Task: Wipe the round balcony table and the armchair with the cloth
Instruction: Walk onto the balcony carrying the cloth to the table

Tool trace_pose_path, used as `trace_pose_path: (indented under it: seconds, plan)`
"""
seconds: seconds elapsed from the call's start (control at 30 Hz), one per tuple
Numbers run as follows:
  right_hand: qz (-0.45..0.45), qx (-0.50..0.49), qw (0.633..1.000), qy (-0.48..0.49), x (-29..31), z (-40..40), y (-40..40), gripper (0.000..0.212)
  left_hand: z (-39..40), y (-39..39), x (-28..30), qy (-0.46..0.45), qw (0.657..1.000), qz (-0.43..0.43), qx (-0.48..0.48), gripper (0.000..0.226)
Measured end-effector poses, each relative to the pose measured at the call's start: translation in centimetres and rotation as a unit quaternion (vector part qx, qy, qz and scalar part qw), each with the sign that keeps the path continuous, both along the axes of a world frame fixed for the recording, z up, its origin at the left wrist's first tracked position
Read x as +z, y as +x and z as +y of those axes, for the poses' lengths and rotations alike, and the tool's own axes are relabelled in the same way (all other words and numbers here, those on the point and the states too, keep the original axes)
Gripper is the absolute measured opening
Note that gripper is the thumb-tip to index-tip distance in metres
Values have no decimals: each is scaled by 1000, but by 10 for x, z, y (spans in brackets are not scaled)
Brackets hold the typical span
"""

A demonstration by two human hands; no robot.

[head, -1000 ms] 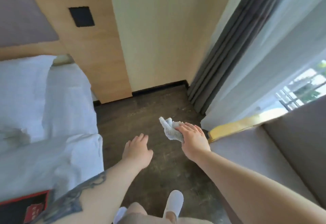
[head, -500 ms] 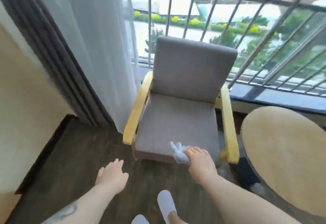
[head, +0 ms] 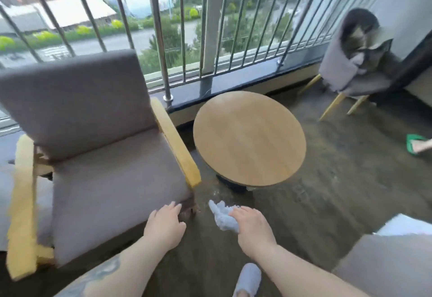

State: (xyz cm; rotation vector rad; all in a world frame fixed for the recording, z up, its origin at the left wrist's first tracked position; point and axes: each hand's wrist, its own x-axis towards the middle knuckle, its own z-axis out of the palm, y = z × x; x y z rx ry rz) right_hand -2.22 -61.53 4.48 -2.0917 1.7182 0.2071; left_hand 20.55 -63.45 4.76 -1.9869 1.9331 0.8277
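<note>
The round wooden table [head: 249,138] stands mid-frame on the dark floor, close to the railing. Left of it is the grey armchair [head: 98,156] with yellow wooden arms. My right hand [head: 253,227] holds a crumpled white cloth [head: 222,217] in the air over the floor, short of the table's near edge. My left hand [head: 164,225] hovers with fingers spread over the front right corner of the armchair seat, holding nothing.
A metal railing [head: 161,46] runs behind chair and table. A second chair [head: 353,67] with clothing piled on it stands at the far right. Another person's foot in a green slipper [head: 417,143] shows at the right edge. A grey cushion [head: 385,266] fills the bottom right.
My view has swung right from the room's wall, past the armchair, to the whole balcony. The table now sits centred ahead; both hands stay out in front, cloth still in the right.
</note>
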Motion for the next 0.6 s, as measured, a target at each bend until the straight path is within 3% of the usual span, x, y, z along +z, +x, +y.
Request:
trace_pose_path:
  seconds: [0.3,0.47,0.6]
  plan:
    - [33,-190,973,127,-18,-42,-204,40,-43,-206,-31,64,996,53,-25,60]
    - [-4,-271,945,182,-39,-83,-237,50,-83,-261,-35,59,995,66,-41,61]
    - [-34,-217,954,205,-47,-130,-235,52,-129,-261,-50,52,998,46,-12,61]
